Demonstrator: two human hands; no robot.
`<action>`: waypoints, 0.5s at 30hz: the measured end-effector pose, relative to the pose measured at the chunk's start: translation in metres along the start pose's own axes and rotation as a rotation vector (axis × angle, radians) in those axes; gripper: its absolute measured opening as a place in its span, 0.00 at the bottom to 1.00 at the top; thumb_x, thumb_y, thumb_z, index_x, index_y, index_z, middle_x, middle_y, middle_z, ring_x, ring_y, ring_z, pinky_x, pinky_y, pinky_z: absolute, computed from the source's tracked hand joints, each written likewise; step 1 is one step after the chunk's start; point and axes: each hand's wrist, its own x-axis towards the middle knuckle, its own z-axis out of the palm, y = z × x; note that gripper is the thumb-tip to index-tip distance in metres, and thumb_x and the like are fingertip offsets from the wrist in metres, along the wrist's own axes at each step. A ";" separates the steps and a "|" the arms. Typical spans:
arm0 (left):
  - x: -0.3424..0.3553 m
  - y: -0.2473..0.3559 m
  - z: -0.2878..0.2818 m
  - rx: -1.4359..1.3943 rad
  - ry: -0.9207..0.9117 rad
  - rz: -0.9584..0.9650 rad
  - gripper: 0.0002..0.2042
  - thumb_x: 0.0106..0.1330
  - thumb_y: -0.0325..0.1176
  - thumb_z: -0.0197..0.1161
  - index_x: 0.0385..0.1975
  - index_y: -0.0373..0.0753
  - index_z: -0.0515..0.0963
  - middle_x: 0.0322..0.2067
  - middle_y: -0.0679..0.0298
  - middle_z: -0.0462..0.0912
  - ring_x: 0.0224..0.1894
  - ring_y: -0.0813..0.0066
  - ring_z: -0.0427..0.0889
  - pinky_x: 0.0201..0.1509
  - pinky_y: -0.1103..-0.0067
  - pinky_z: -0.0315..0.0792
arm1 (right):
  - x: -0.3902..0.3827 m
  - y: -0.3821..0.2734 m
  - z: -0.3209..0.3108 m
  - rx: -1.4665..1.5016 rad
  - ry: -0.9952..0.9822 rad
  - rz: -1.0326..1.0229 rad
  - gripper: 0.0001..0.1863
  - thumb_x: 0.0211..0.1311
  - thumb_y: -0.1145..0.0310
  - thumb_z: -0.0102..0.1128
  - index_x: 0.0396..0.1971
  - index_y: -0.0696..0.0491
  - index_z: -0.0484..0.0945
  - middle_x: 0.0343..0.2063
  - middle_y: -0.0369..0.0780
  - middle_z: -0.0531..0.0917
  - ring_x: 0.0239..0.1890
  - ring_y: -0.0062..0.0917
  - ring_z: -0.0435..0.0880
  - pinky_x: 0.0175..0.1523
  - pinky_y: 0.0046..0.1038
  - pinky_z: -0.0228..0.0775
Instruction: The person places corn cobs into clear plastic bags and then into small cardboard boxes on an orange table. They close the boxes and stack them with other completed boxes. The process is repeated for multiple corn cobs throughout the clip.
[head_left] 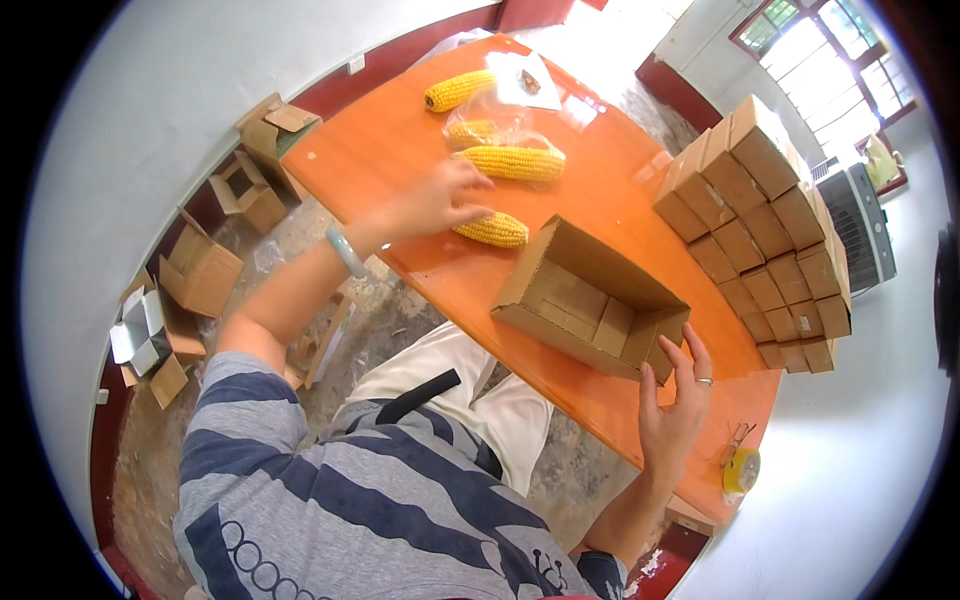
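Observation:
My left hand [450,200], wrist in a pale bangle, hovers over the near corn cob [492,228], fingers apart and slightly curved. An open, empty-looking cardboard box [560,285] sits beside that cob. My right hand [670,400], with a ring, is at the box's right end, fingers spread and fingertips at its edge. Farther back lie another cob [508,162], a cob in clear plastic [472,133] and a third cob [460,90] beside a white sheet [540,90].
The orange table [360,150] carries stacked cardboard cartons [750,220] at right and a yellow tape roll [742,470] near its right corner. Several open cartons [200,275] lie on the floor to the left. A grey cooler [865,220] stands behind the stack.

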 end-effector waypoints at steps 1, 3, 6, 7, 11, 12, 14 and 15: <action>0.009 -0.007 -0.004 -0.032 0.064 -0.070 0.17 0.63 0.38 0.73 0.47 0.35 0.82 0.48 0.56 0.79 0.50 0.60 0.81 0.52 0.71 0.77 | 0.000 0.000 0.001 -0.006 0.003 -0.011 0.17 0.60 0.77 0.67 0.50 0.57 0.83 0.63 0.49 0.75 0.63 0.43 0.75 0.64 0.38 0.71; 0.028 -0.031 -0.008 -0.031 0.225 -0.087 0.18 0.66 0.35 0.69 0.52 0.34 0.80 0.48 0.53 0.79 0.48 0.60 0.83 0.49 0.71 0.79 | -0.001 0.000 0.000 -0.014 0.005 -0.027 0.17 0.60 0.77 0.67 0.50 0.57 0.82 0.64 0.49 0.75 0.63 0.43 0.75 0.64 0.39 0.71; 0.055 -0.062 -0.007 0.218 0.417 -0.028 0.23 0.66 0.36 0.68 0.58 0.36 0.75 0.51 0.50 0.79 0.53 0.54 0.82 0.56 0.67 0.78 | -0.002 -0.001 -0.004 -0.027 0.005 -0.018 0.17 0.60 0.77 0.68 0.50 0.57 0.82 0.63 0.49 0.75 0.64 0.44 0.75 0.65 0.39 0.70; 0.060 -0.063 -0.006 0.251 0.368 -0.100 0.25 0.65 0.37 0.69 0.60 0.36 0.73 0.52 0.49 0.79 0.55 0.52 0.81 0.58 0.66 0.77 | -0.002 -0.003 -0.005 -0.024 0.002 -0.004 0.17 0.60 0.77 0.68 0.50 0.57 0.82 0.63 0.49 0.75 0.64 0.44 0.75 0.66 0.40 0.70; 0.088 -0.048 -0.009 0.335 0.119 -0.355 0.30 0.63 0.40 0.70 0.63 0.35 0.71 0.55 0.46 0.81 0.59 0.49 0.80 0.63 0.64 0.74 | -0.004 -0.004 -0.005 -0.032 -0.014 0.026 0.17 0.60 0.76 0.68 0.50 0.57 0.83 0.63 0.49 0.75 0.63 0.45 0.76 0.66 0.40 0.70; 0.094 -0.046 -0.011 0.346 0.048 -0.411 0.30 0.63 0.41 0.70 0.63 0.35 0.72 0.55 0.45 0.81 0.59 0.48 0.79 0.63 0.64 0.74 | -0.003 -0.004 -0.005 -0.038 -0.015 0.017 0.17 0.60 0.76 0.68 0.50 0.57 0.83 0.63 0.49 0.76 0.63 0.45 0.76 0.66 0.40 0.70; 0.103 -0.057 -0.013 0.376 -0.011 -0.331 0.30 0.63 0.43 0.70 0.63 0.37 0.73 0.54 0.48 0.82 0.59 0.50 0.80 0.62 0.63 0.75 | -0.003 -0.005 -0.005 -0.048 -0.019 -0.003 0.17 0.60 0.76 0.68 0.50 0.57 0.83 0.63 0.49 0.76 0.63 0.45 0.76 0.65 0.40 0.70; 0.107 -0.061 -0.015 0.391 -0.041 -0.294 0.29 0.63 0.44 0.69 0.63 0.38 0.74 0.54 0.49 0.83 0.58 0.51 0.81 0.62 0.63 0.75 | -0.002 -0.005 -0.004 -0.045 -0.024 -0.001 0.17 0.60 0.76 0.68 0.50 0.57 0.82 0.63 0.49 0.76 0.63 0.45 0.76 0.65 0.40 0.71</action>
